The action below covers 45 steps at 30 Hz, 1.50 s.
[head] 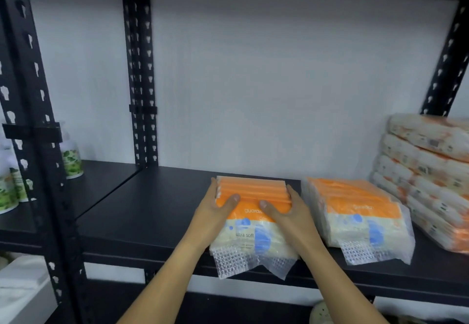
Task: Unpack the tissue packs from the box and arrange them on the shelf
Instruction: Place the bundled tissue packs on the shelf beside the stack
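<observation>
An orange-and-white tissue pack bundle (253, 191) marked "ultra soft" lies on the black shelf (152, 209), its clear plastic end hanging over the front edge. My left hand (215, 209) grips its left side, thumb on top. My right hand (286, 212) grips its right side, thumb on top too. A second bundle of the same tissue packs (355, 209) lies on the shelf just to the right, apart from my hands. The box is not in view.
A tall stack of orange-patterned white packs (426, 171) fills the shelf's right end. Green-labelled bottles (72, 158) stand on the neighbouring shelf at left, behind a black upright post (33, 120). The white wall (253, 82) backs the shelf.
</observation>
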Each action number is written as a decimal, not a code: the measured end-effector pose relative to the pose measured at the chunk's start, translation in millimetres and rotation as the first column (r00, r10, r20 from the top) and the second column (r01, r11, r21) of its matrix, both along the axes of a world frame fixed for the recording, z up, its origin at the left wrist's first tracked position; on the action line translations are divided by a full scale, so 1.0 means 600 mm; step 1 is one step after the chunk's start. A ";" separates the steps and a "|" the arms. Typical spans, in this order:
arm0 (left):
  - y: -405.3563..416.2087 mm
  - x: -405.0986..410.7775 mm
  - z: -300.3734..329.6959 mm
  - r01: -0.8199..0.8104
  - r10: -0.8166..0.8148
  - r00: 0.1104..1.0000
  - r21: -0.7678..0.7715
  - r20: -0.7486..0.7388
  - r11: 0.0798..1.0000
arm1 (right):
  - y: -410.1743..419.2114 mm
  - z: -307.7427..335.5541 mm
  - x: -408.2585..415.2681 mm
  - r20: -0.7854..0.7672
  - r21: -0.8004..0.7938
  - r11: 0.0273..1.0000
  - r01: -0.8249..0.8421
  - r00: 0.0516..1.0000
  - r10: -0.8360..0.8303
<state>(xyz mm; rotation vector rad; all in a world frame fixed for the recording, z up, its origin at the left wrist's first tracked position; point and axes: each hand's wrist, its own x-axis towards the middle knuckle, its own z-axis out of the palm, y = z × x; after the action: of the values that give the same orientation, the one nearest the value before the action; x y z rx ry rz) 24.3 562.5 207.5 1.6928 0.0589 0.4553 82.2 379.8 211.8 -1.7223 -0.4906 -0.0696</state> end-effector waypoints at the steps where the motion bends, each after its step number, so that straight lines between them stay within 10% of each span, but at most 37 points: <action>1: 0.003 0.002 -0.003 0.018 -0.018 1.000 0.005 0.013 1.000 | 0.000 0.001 0.000 0.002 0.006 1.000 -0.014 1.000 0.014; 26: 0.390 0.099 0.003 -0.114 0.110 0.993 -0.114 -0.045 0.987 | 0.380 -0.005 0.102 -0.006 0.110 0.990 -0.091 0.996 0.092; 45: 0.484 0.166 0.005 -0.386 0.409 0.907 0.190 -0.099 0.903 | 0.489 -0.016 0.162 0.050 0.105 0.987 -0.119 0.992 0.114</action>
<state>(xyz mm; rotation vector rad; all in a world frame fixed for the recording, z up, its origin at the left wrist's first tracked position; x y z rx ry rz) 123.7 852.6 210.4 1.8798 0.4892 0.6633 179.2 672.9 202.0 -1.5863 -0.6086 -0.0496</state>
